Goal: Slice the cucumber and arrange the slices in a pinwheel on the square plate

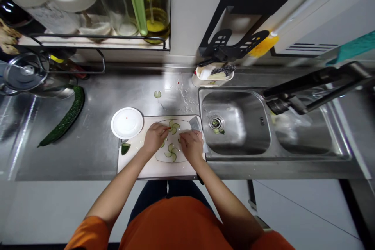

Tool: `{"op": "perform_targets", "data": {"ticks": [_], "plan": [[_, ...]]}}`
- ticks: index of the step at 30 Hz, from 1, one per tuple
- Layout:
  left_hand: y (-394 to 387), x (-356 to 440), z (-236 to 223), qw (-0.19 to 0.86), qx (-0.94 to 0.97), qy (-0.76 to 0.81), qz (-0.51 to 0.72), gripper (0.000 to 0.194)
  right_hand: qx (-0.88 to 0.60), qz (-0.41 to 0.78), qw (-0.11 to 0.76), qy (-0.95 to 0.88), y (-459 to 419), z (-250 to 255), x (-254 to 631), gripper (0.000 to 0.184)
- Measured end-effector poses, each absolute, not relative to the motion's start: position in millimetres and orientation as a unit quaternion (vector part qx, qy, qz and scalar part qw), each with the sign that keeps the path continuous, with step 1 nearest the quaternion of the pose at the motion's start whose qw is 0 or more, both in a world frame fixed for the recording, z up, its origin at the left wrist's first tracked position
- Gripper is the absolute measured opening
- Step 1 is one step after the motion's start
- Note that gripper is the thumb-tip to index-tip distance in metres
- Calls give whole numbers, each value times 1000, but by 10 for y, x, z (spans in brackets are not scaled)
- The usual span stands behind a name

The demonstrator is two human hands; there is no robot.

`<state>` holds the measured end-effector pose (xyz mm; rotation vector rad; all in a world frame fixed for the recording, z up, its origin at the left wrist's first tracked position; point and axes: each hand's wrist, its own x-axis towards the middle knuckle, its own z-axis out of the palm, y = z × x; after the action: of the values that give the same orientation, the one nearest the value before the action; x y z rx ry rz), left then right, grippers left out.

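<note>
A white plate with a thin dark rim lies on the cutting board. Thin cucumber slices form pinwheel shapes on it, one near and one far, with more slices partly under my hands. My left hand is closed, its fingertips pinching a small red piece at the far pinwheel. Over the plate's right side, my right hand has its fingers bent together by a slice; what they hold, if anything, is hidden. Beside it a knife blade rests on the board's right edge, partly covered.
A round white dish with a red speck overlaps the board's far left corner, near a cucumber end. A whole cucumber lies left. The sink with scraps at its drain is right, under a black faucet.
</note>
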<state>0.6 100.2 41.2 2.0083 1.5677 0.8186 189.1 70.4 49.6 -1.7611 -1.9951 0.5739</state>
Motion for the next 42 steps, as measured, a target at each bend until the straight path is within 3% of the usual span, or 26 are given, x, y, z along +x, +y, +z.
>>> {"op": "perform_targets", "data": {"ticks": [31,42], "plan": [[1135,130,215,217,779,548,215,15,-643,175,140,-733,925,386,1652,19],[1103,63,263,219,786,534,223,19,-633,174,157,-738,901,369,1660,22]]}}
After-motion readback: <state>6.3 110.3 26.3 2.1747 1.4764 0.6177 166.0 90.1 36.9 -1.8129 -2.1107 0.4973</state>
